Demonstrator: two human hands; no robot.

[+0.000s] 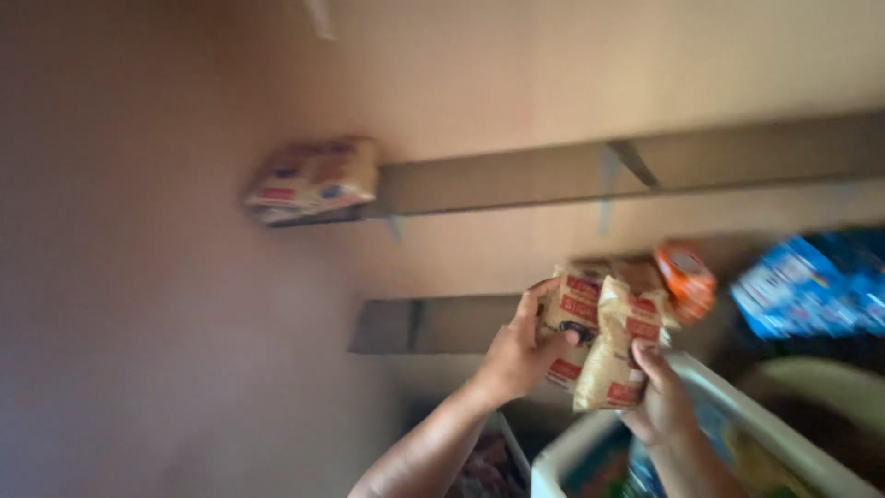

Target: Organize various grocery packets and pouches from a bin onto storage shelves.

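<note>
Head view, blurred by motion, so details are rough. Left hand (518, 355) is clenched round the left side of a bunch of tan snack packets (599, 337) with red label patches; thumb on the front, fingers wrapped behind. Right hand (662, 401) grasps the same bunch from below, at its lower right corner. The bunch is held up in the air in front of the lower shelf (433, 325), near that shelf's right end, not resting on it as far as I can tell. An orange packet (687, 279) sits just behind the bunch at its upper right; whether it touches the bunch or stands on the shelf, can't tell. Upper shelf (645, 168) carries one stack of similar pale packets (313, 180) at its far left end, against the wall; the rest of that shelf shows nothing on it. Blue packs (811, 286) lie to the right, well apart from the hands. A white bin (737, 406) sits below the hands with colourful packs inside. Judgement: stocking looks early, with one stack placed, one bunch in hand, more in the bin.
</note>
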